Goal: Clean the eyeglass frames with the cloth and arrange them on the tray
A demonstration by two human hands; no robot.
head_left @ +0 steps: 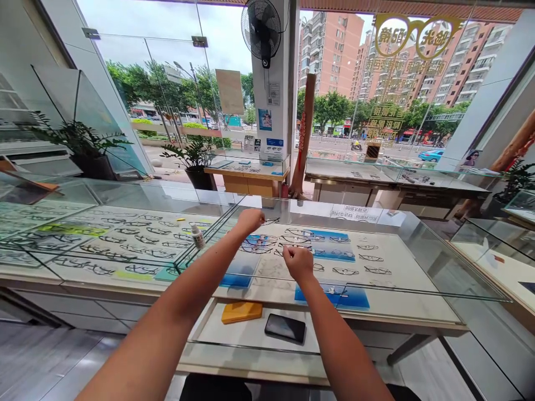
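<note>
Glass-topped and set beyond the phone (285, 328), the surface (412, 267) lies below the left hand (251, 220), which is curled, beyond the phone and to its left, with dark-framed eyeglasses (272, 221) at its fingertips. The right hand (299, 263), also curled, is beyond the phone and slightly to its right, apart from the left; whether either is clamped on eyeglasses, I cannot tell. An orange case (241, 312) lies just left of the phone.
</note>
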